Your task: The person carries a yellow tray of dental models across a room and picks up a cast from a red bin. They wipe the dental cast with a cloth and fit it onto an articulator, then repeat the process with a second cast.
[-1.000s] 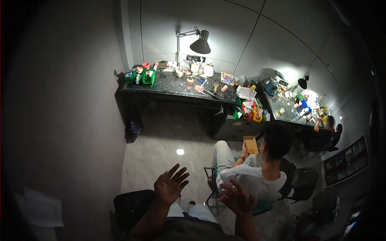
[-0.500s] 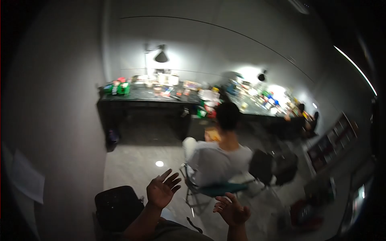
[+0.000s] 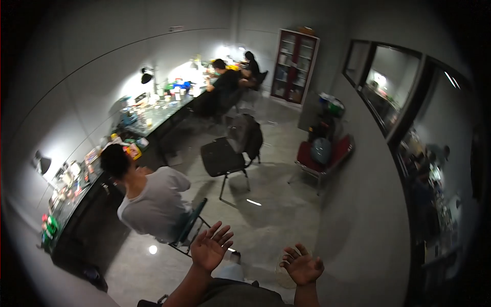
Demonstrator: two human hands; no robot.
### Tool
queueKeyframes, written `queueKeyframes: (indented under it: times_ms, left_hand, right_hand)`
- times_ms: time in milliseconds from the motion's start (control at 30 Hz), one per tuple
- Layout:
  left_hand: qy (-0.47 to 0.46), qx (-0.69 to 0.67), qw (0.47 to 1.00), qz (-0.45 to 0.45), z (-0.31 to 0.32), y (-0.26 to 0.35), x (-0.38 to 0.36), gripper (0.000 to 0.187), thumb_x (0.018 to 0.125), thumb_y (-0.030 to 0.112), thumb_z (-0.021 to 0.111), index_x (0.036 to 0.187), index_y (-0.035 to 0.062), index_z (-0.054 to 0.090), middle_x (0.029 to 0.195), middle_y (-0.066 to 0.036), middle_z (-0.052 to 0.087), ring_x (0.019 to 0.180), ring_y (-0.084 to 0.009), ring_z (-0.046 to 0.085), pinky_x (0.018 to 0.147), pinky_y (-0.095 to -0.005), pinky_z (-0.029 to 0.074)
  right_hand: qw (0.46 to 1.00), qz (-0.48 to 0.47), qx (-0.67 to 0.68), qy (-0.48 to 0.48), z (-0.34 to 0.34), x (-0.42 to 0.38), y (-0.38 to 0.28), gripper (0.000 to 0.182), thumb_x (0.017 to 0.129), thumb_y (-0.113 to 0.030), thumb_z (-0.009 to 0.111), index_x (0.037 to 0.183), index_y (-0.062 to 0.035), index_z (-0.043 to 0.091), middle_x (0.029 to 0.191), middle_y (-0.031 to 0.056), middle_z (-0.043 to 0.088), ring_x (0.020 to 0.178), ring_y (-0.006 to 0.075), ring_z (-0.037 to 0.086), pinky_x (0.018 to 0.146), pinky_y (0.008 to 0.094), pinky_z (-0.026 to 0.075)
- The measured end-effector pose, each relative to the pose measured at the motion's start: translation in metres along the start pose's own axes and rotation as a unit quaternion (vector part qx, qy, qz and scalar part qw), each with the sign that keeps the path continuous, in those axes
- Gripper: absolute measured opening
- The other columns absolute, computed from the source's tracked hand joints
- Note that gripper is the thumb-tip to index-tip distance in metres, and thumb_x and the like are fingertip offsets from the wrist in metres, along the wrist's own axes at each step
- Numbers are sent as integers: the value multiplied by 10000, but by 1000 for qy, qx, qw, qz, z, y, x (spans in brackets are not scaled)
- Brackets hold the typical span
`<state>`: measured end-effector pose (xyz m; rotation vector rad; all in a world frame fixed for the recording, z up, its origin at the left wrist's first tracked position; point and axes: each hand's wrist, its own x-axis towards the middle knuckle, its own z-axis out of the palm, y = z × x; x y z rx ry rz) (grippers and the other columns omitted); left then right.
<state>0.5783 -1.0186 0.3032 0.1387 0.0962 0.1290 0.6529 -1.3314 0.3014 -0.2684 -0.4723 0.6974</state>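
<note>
Both of my hands are raised in front of my body at the bottom of the head view, palms showing. My left hand [image 3: 208, 251] holds nothing, its fingers spread and slightly bent. Right of it, my right hand [image 3: 303, 266] is also bare, with fingers loosely curled and apart. Neither touches anything. Closest to my left hand is the green-backed chair [image 3: 193, 221] on which a person in a white shirt [image 3: 153, 202] sits facing the workbench. Below my right hand lies the tiled floor.
A long dark workbench [image 3: 171, 116] with lamps and many small items runs along the left wall. Two more people sit at its far end. A black chair [image 3: 222, 156] stands mid-room, a red chair [image 3: 330, 161] by the right wall, a glass-door cabinet [image 3: 294, 66] at the back.
The view has swung to the right, so the seated person and bench now appear further left, and the cabinet, red chair and windows show. My hands stay raised and spread.
</note>
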Motion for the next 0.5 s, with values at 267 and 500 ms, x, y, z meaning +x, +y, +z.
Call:
queueKeyframes:
  times_ms: [267, 500]
  left_hand:
    - [-80, -1, 986, -144, 5, -53, 126, 530, 991, 342, 438, 1400, 6, 463, 1352, -264, 536, 1213, -413, 551, 1025, -519, 437]
    - [-113, -17, 976, -186, -19, -37, 249, 552, 991, 353, 429, 1433, 23, 436, 1397, -256, 505, 1237, -414, 532, 1056, -518, 412]
  right_hand:
    - [988, -86, -57, 111, -36, -15, -38, 785, 888, -520, 575, 1475, -45, 361, 1487, 281, 372, 1282, 411, 453, 1062, 560, 337]
    - [982, -123, -94, 108, -94, 74, -70, 795, 890, -542, 570, 1477, -55, 346, 1483, 267, 385, 1291, 405, 447, 1052, 573, 337]
